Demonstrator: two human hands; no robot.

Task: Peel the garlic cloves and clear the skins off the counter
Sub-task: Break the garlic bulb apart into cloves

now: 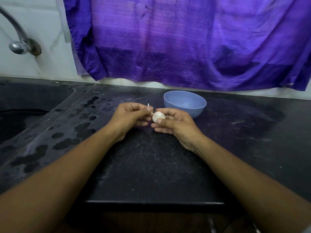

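the right hand [175, 122] cups a white garlic bulb [158, 116] above the dark counter [151, 165], thumb pressed on it, while the left hand [130, 116] pinches a sliver of skin [148, 105] at its tip. a blue bowl [185, 105] sits just behind.

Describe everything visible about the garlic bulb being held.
The garlic bulb is small, whitish and ribbed, its papery skin still on. It is held above the black counter, just before the blue bowl. The right hand cradles it, thumb on its near side; the left hand pinches a strip of skin at its left end.
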